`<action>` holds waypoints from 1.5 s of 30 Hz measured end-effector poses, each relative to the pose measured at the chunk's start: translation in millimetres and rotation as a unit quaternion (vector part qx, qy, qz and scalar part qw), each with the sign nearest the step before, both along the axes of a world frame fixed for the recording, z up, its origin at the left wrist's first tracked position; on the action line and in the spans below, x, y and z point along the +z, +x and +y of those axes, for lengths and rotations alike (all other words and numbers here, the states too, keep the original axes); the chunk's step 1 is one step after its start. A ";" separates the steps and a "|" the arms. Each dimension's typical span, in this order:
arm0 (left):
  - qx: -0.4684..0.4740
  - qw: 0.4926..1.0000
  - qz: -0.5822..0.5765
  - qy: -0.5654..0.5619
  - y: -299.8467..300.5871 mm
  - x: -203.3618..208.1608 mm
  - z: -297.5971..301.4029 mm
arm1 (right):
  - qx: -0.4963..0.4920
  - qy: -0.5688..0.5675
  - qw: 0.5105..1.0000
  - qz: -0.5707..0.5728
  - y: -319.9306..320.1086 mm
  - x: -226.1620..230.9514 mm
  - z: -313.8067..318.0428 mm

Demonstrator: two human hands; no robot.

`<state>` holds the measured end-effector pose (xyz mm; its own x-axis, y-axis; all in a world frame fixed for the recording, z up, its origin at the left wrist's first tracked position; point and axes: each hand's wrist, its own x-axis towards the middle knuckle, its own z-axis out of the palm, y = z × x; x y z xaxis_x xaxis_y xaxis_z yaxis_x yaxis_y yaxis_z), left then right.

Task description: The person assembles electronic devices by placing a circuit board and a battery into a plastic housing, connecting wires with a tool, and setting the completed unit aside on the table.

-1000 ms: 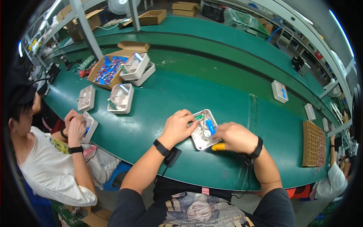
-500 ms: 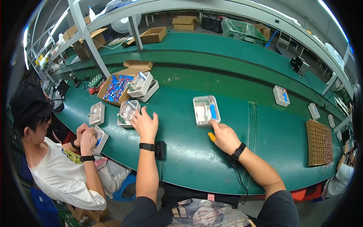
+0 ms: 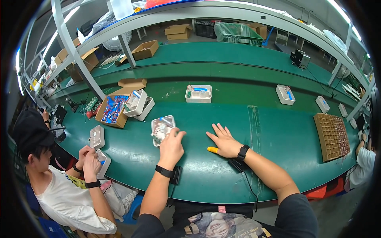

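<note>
My left hand [image 3: 172,149] is closed on the near right rim of a white plastic tray [image 3: 170,120]. Inside that tray lie a green circuit board, wires and a blue piece, partly blurred. To its right, my right hand [image 3: 225,143] holds nothing, its fingers spread over the green tabletop; a yellow finger cot covers one digit. Farther out, beyond both hands, another white tray [image 3: 198,100] sits crosswise with a blue cylinder and a green board in it.
A cardboard box [image 3: 104,117] of blue parts with red wires stands left, beside stacked white trays [image 3: 139,104]. At far left a co-worker [image 3: 59,186] handles another tray. On the right are a gridded cardboard box [image 3: 326,137] and several white trays along the green bench [image 3: 278,158].
The tray that was under my right hand now lies farther away and turned crosswise; that hand has let go. My left hand has drawn the other tray rightward and nearer.
</note>
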<state>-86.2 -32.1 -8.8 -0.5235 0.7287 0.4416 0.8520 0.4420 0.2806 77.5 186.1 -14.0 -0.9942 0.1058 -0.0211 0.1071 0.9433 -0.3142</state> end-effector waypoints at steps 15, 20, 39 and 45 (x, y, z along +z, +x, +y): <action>-0.270 0.950 -0.024 0.156 4.5 -9.7 12.0 | -0.015 -0.157 0.981 0.115 -114.3 -8.7 98.7; -0.038 0.977 -0.030 0.206 -8.7 -16.8 15.1 | -0.044 -0.146 0.971 0.187 -124.7 -25.3 94.7; -0.078 0.944 -0.232 0.221 -7.5 -29.2 21.6 | 0.037 -0.336 0.923 0.182 -12.7 -0.7 32.3; -0.061 0.939 -0.261 0.214 -6.1 -27.3 24.4 | -0.040 -0.521 0.840 0.146 -16.7 3.5 51.3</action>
<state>-92.2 -7.7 -36.1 -0.6743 0.6114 0.4141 0.5860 0.1019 0.8038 60.8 237.4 -10.5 -0.9635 0.2479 0.1009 -0.0690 0.1341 -0.9886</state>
